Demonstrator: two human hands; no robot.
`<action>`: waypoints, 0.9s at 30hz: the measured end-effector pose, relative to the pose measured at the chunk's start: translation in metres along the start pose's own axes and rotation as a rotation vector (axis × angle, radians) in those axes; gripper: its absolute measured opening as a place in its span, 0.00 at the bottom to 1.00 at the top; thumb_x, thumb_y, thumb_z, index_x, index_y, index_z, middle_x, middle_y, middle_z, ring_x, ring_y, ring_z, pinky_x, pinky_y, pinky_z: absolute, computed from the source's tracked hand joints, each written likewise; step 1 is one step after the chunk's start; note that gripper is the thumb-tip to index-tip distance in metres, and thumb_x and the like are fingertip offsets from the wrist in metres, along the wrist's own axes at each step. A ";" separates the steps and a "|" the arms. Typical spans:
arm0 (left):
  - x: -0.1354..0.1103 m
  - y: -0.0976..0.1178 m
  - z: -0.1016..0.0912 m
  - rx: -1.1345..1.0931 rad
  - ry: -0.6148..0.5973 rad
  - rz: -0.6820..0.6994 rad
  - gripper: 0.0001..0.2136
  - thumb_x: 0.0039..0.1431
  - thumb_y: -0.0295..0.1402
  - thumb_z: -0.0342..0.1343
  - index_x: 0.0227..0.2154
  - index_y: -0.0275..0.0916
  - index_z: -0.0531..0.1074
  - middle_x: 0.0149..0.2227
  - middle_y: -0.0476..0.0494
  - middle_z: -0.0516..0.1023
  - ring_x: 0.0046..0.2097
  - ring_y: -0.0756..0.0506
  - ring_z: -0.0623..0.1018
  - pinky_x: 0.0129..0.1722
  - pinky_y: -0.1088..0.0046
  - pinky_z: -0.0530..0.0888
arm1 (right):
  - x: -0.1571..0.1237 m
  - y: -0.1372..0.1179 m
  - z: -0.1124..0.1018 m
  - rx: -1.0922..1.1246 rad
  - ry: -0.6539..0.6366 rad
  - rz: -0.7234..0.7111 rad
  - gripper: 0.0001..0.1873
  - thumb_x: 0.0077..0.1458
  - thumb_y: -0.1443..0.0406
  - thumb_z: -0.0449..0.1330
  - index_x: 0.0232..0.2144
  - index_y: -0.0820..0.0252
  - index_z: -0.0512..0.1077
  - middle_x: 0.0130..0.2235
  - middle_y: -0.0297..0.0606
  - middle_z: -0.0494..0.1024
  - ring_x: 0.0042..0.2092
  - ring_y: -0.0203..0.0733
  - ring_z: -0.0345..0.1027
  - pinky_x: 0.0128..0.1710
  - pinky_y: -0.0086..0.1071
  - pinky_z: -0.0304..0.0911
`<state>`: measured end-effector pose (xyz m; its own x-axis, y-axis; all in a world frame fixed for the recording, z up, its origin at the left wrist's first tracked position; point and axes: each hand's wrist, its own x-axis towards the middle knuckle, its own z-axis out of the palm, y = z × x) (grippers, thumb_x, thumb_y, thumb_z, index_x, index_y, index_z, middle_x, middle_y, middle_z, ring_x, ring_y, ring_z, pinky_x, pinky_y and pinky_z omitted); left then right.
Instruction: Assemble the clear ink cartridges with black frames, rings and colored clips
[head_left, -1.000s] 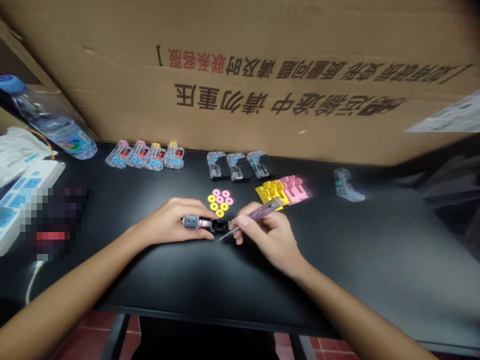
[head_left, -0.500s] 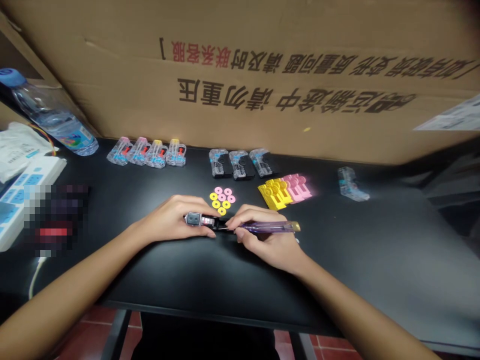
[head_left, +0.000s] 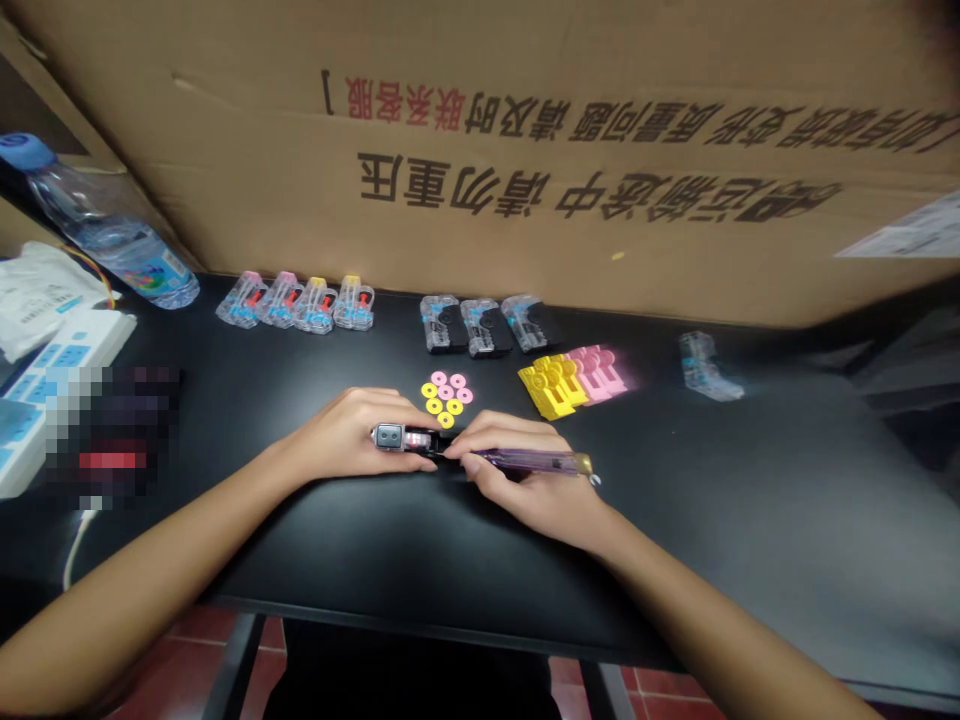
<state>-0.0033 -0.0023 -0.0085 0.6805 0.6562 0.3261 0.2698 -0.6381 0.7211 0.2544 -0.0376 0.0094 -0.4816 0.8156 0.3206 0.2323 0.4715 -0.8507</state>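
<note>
My left hand (head_left: 349, 440) is closed on a small black and clear plastic device (head_left: 405, 439) that rests on the black table (head_left: 420, 560). My right hand (head_left: 517, 475) grips a purple see-through screwdriver (head_left: 536, 461), held almost flat, its tip at the device's right end. Just behind the hands lie several pink and yellow rings (head_left: 445, 391).
Rows of clear plastic units (head_left: 296, 302) and darker ones (head_left: 480, 325) line the back of the table, with yellow and pink flat parts (head_left: 574, 377) and one lone clear unit (head_left: 705, 366). A water bottle (head_left: 105, 230) and power strip (head_left: 45, 385) sit left. A big cardboard box (head_left: 525, 140) stands behind.
My right hand has laid the screwdriver from a raised tilt down nearly flat and brought its tip to the device. My left hand has kept its hold.
</note>
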 end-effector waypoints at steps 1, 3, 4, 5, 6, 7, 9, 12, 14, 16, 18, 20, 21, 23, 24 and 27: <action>0.000 0.000 0.000 -0.002 0.002 0.001 0.17 0.62 0.40 0.71 0.51 0.40 0.84 0.42 0.39 0.89 0.41 0.42 0.86 0.44 0.65 0.80 | 0.000 0.000 0.001 0.009 -0.001 0.023 0.09 0.67 0.67 0.63 0.38 0.57 0.85 0.33 0.38 0.85 0.32 0.39 0.78 0.33 0.34 0.74; 0.000 0.000 0.000 -0.001 0.011 0.009 0.16 0.63 0.40 0.71 0.50 0.39 0.84 0.42 0.39 0.89 0.41 0.42 0.86 0.45 0.66 0.80 | -0.001 -0.001 0.002 0.039 0.005 0.071 0.10 0.69 0.65 0.63 0.38 0.57 0.85 0.31 0.37 0.83 0.30 0.39 0.77 0.33 0.34 0.73; 0.000 0.000 0.000 0.002 0.016 0.016 0.16 0.63 0.39 0.71 0.50 0.39 0.84 0.42 0.39 0.89 0.41 0.42 0.86 0.45 0.66 0.80 | -0.001 -0.002 0.003 0.057 0.013 0.089 0.10 0.69 0.64 0.63 0.37 0.58 0.85 0.30 0.36 0.83 0.30 0.39 0.77 0.32 0.34 0.73; 0.000 0.000 0.000 0.005 0.020 0.023 0.16 0.63 0.39 0.71 0.50 0.39 0.84 0.42 0.39 0.89 0.41 0.42 0.86 0.45 0.66 0.80 | -0.001 -0.002 0.004 0.074 0.025 0.097 0.10 0.69 0.63 0.63 0.37 0.58 0.84 0.29 0.36 0.82 0.29 0.39 0.76 0.32 0.34 0.73; 0.000 0.000 0.000 0.007 0.023 0.028 0.16 0.63 0.39 0.71 0.50 0.38 0.84 0.42 0.39 0.89 0.41 0.42 0.86 0.45 0.66 0.80 | -0.001 -0.001 0.005 0.088 0.037 0.097 0.10 0.69 0.63 0.63 0.37 0.58 0.84 0.28 0.35 0.82 0.28 0.39 0.77 0.31 0.33 0.72; 0.000 0.000 0.000 0.009 0.023 0.030 0.16 0.63 0.39 0.71 0.50 0.38 0.84 0.42 0.39 0.88 0.42 0.42 0.86 0.45 0.66 0.80 | -0.001 -0.001 0.006 0.096 0.050 0.094 0.10 0.69 0.63 0.64 0.37 0.59 0.84 0.28 0.35 0.81 0.28 0.39 0.77 0.31 0.33 0.72; 0.000 0.000 0.000 0.009 0.021 0.025 0.17 0.62 0.40 0.72 0.51 0.39 0.84 0.43 0.39 0.88 0.42 0.41 0.86 0.45 0.65 0.80 | -0.001 0.000 0.007 0.096 0.068 0.088 0.11 0.69 0.63 0.63 0.36 0.59 0.84 0.27 0.35 0.81 0.29 0.39 0.77 0.31 0.34 0.72; 0.000 0.000 0.000 0.006 0.018 0.021 0.18 0.61 0.41 0.72 0.51 0.40 0.84 0.43 0.38 0.88 0.43 0.41 0.86 0.45 0.65 0.80 | -0.002 0.002 0.007 0.090 0.088 0.081 0.12 0.69 0.63 0.63 0.34 0.58 0.83 0.26 0.35 0.80 0.28 0.40 0.76 0.30 0.35 0.72; 0.000 -0.001 -0.001 -0.007 0.021 0.019 0.19 0.60 0.41 0.73 0.51 0.40 0.84 0.43 0.38 0.88 0.43 0.41 0.86 0.46 0.65 0.80 | -0.003 0.004 0.006 0.088 0.103 0.071 0.12 0.69 0.63 0.63 0.35 0.58 0.83 0.29 0.37 0.81 0.29 0.40 0.76 0.31 0.35 0.72; 0.000 -0.002 -0.002 -0.033 0.017 -0.002 0.19 0.59 0.42 0.74 0.51 0.41 0.84 0.43 0.38 0.88 0.44 0.41 0.86 0.47 0.65 0.81 | -0.003 0.006 0.004 0.077 0.112 0.055 0.11 0.69 0.63 0.62 0.35 0.58 0.83 0.32 0.39 0.84 0.31 0.41 0.77 0.31 0.36 0.73; 0.000 -0.001 -0.005 -0.063 0.026 -0.036 0.20 0.58 0.42 0.75 0.51 0.41 0.84 0.44 0.38 0.88 0.44 0.41 0.86 0.47 0.65 0.81 | -0.003 0.006 0.001 0.049 0.127 0.035 0.11 0.69 0.64 0.62 0.35 0.57 0.82 0.32 0.40 0.84 0.32 0.42 0.78 0.32 0.36 0.73; 0.001 0.000 -0.009 -0.081 0.079 -0.082 0.20 0.56 0.43 0.76 0.49 0.41 0.85 0.43 0.39 0.88 0.43 0.41 0.86 0.47 0.66 0.81 | -0.003 0.006 -0.001 0.015 0.144 0.017 0.10 0.68 0.65 0.62 0.34 0.57 0.81 0.30 0.38 0.82 0.30 0.41 0.76 0.32 0.36 0.72; 0.001 0.001 -0.011 -0.084 0.126 -0.114 0.20 0.55 0.44 0.76 0.48 0.41 0.85 0.43 0.39 0.88 0.42 0.42 0.86 0.47 0.66 0.81 | -0.003 0.005 -0.001 0.000 0.139 0.016 0.09 0.68 0.65 0.62 0.34 0.57 0.80 0.30 0.37 0.82 0.30 0.41 0.76 0.33 0.36 0.72; 0.002 0.003 -0.014 -0.091 0.243 -0.200 0.20 0.54 0.44 0.77 0.45 0.40 0.84 0.42 0.42 0.88 0.41 0.42 0.86 0.46 0.67 0.81 | -0.004 0.005 -0.001 -0.029 0.084 0.008 0.07 0.67 0.66 0.63 0.34 0.57 0.79 0.31 0.36 0.82 0.30 0.40 0.75 0.34 0.35 0.71; 0.003 0.004 -0.015 -0.098 0.309 -0.244 0.19 0.53 0.44 0.77 0.44 0.40 0.83 0.41 0.44 0.87 0.41 0.43 0.86 0.45 0.68 0.81 | -0.004 0.005 0.001 -0.045 0.044 -0.003 0.06 0.67 0.66 0.64 0.35 0.56 0.78 0.32 0.36 0.83 0.31 0.40 0.75 0.35 0.35 0.71; 0.005 0.003 -0.018 -0.131 0.492 -0.339 0.19 0.52 0.44 0.77 0.39 0.40 0.77 0.37 0.48 0.83 0.36 0.47 0.83 0.39 0.71 0.80 | -0.007 0.007 0.006 -0.105 -0.075 -0.059 0.04 0.68 0.67 0.64 0.38 0.55 0.79 0.36 0.36 0.85 0.37 0.41 0.77 0.41 0.36 0.71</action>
<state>-0.0110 0.0057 0.0063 0.1681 0.9430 0.2872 0.3091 -0.3271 0.8930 0.2544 -0.0417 -0.0014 -0.5583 0.7599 0.3331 0.2870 0.5536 -0.7818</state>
